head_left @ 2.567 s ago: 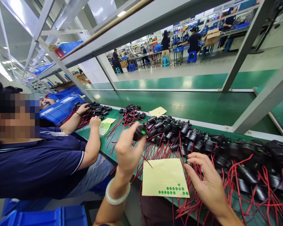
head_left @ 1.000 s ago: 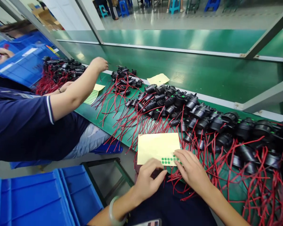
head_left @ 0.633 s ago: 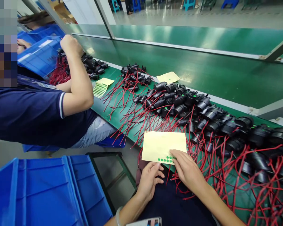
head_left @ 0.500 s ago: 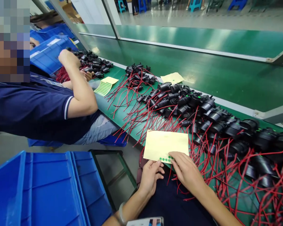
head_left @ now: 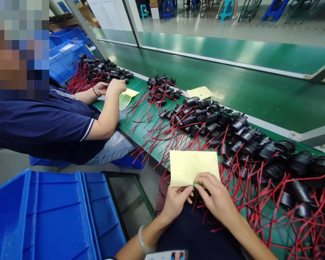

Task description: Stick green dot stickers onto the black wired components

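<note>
A pale yellow sticker sheet [head_left: 193, 164] with green dots along its near edge is held up in front of me. My left hand [head_left: 178, 203] is closed at the sheet's near edge, thumb on top and fingers partly underneath. My right hand [head_left: 218, 196] grips the near right part, its fingers covering most of the dots. One green dot sticker [head_left: 194, 183] shows between my two thumb tips; whether it has lifted off the sheet I cannot tell. Just beyond lies a long heap of black cylindrical parts [head_left: 212, 117] with red wires [head_left: 175, 139], several bearing green dots.
A co-worker's hands [head_left: 112, 86] are close together near another dotted sticker sheet [head_left: 126, 99] on the left. Blue bins [head_left: 56, 213] stand at lower left, beside a dark green stool frame [head_left: 139, 198]. A yellow sheet [head_left: 200, 92] lies by the green bench's [head_left: 140, 124] far edge.
My left thumb has moved right, up to the dots by my right thumb. More dots are now covered. The co-worker's raised hand has come down and right, near the other hand.
</note>
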Tool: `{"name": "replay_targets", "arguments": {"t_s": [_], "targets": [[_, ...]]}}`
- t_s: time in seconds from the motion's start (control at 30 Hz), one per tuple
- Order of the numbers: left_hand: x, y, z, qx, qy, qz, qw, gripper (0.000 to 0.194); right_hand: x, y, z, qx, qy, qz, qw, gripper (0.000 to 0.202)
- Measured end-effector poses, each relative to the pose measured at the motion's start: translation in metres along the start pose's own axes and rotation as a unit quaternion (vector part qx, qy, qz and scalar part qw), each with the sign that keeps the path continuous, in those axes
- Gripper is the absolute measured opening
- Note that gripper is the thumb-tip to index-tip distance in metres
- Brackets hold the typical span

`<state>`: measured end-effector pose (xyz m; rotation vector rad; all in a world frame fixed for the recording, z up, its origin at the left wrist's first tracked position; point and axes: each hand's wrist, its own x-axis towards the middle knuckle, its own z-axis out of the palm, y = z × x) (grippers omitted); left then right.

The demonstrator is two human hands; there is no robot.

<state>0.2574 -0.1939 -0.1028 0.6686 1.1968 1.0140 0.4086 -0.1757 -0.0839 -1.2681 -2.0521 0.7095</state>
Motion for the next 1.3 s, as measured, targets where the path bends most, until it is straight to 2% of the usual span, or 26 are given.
{"name": "replay_targets", "arguments": {"t_s": [0.2,0.43,0.8,1.0,1.17,1.3], "targets": [[0.007,0.006,-0.001,0.011,-0.050,-0.007,0.999,0.034,0.004,0.002,-0.011,0.035,-0.036,0.018,0.999,0.010],[0.010,0.010,0.005,0.021,-0.042,-0.006,0.999,0.032,0.005,0.007,-0.012,0.052,-0.052,0.043,0.996,0.009],[0.018,0.008,0.002,0.069,-0.087,0.021,0.994,0.025,0.006,0.012,-0.019,0.089,-0.090,0.068,0.990,0.005],[0.022,-0.001,0.001,0.054,-0.115,0.039,0.991,0.032,0.005,0.013,-0.021,0.095,-0.090,0.083,0.988,0.006],[0.026,-0.001,0.004,0.039,-0.107,0.024,0.993,0.038,0.006,0.014,-0.021,0.094,-0.078,0.079,0.989,0.007],[0.029,-0.001,0.009,0.026,-0.098,-0.023,0.995,0.052,0.006,0.020,-0.016,0.069,-0.026,0.036,0.997,0.012]]}}
